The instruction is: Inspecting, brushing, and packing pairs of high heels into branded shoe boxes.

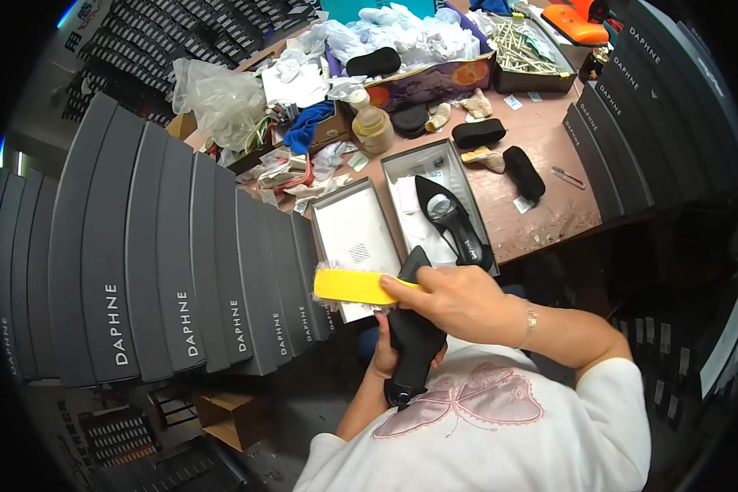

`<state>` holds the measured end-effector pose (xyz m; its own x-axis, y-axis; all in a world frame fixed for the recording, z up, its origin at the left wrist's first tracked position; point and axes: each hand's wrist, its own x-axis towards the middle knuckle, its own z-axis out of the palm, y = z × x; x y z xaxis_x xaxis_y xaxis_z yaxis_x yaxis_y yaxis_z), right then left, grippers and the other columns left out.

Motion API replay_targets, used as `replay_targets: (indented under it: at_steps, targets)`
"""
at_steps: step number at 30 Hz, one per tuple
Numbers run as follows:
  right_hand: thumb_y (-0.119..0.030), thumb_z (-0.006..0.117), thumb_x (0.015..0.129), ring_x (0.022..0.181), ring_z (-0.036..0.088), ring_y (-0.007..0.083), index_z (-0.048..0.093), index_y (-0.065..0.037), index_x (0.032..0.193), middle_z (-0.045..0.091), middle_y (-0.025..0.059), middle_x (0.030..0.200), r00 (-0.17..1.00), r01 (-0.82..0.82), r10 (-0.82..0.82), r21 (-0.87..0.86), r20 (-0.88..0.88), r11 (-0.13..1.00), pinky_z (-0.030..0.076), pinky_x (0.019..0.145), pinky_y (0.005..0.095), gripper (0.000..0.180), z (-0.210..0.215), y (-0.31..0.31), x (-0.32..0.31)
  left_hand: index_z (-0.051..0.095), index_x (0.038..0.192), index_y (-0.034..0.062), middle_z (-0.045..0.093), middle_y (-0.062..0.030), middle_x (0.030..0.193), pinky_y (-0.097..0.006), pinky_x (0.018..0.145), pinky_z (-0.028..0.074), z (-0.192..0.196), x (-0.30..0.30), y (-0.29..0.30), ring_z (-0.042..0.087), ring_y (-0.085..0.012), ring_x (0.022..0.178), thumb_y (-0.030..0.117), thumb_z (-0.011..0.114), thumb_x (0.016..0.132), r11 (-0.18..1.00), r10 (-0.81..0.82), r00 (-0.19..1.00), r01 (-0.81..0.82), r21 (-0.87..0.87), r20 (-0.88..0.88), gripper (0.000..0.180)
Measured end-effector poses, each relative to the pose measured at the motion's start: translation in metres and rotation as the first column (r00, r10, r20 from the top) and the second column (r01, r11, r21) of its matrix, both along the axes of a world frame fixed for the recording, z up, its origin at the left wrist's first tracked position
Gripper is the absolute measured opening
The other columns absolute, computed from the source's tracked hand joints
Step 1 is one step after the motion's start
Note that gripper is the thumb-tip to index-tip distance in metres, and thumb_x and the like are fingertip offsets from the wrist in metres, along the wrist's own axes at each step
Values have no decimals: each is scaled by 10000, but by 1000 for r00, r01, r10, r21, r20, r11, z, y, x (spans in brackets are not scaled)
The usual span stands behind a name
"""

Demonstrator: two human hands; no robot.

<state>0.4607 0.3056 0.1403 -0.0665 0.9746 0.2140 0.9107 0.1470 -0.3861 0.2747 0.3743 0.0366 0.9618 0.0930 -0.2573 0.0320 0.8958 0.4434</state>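
Observation:
My right hand [471, 305] is closed around a yellow brush [346, 286] with pale bristles, held level over the near end of a box lid. My left hand [382, 354] grips a black high-heeled shoe [416, 348] against my front, below the brush; part of the shoe is hidden behind my right hand. Its matching black shoe [444, 210] lies in an open shoe box [485, 233] with white paper, just beyond my hands. The grey lid [346, 223] with a white inside rests to the left of that box.
Tall rows of grey shoe boxes stand at left [162, 246] and right [623, 139]. Black oval pads [523, 175], a bottle [373, 129] and a small knife [568, 177] lie on the table [549, 221]. Behind are a purple carton [435, 85] of crumpled paper and a box of sticks [526, 51].

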Motion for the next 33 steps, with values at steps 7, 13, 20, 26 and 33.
replay_targets:
  at_steps: [7, 13, 20, 26, 33]
  targets:
    - [-141, 590, 814, 590, 557, 166, 482, -158, 1368, 485, 44, 729, 993, -95, 107, -212, 47, 973, 448, 439, 296, 565, 8, -60, 20, 508, 1232, 33, 620, -161, 877, -291, 497, 499, -4, -12, 9, 589, -221, 595, 929, 268, 685, 987, 161, 961, -153, 53, -223, 1076]
    - [-153, 583, 798, 617, 582, 194, 420, -179, 1413, 499, 71, 751, 957, -278, 286, -144, 37, 950, 461, 448, 297, 637, 2, -46, 10, 467, 1270, 35, 580, -197, 1008, -369, 776, 525, -7, -21, 13, 607, -281, 878, 889, 395, 690, 948, 228, 942, -273, -165, -248, 1035]
    - [-73, 563, 821, 651, 622, 287, 455, -151, 1331, 571, 108, 812, 993, 109, -110, 7, 48, 994, 501, 558, 389, 527, -31, 8, 36, 511, 1131, -48, 585, -137, 828, -305, 596, 498, -4, 0, 3, 583, -199, 662, 939, 252, 659, 997, 4, 999, -7, -72, -42, 1125]
    - [-191, 623, 874, 610, 582, 285, 614, -171, 1203, 547, 93, 698, 875, 414, -329, 194, -356, 890, 485, 564, 379, 330, -22, 9, 79, 497, 1168, -35, 606, -157, 869, -310, 603, 508, -1, -11, 17, 610, -214, 696, 951, 274, 628, 994, -2, 992, -12, 112, 125, 1147]
    - [-143, 600, 803, 493, 533, 180, 626, -231, 1155, 491, 7, 633, 927, 276, -303, 143, 223, 950, 438, 426, 314, 364, -18, -13, 78, 494, 1107, -72, 592, -206, 863, -342, 493, 493, -5, -11, 17, 583, -243, 573, 954, 290, 636, 986, 54, 998, -47, 159, -45, 1147]
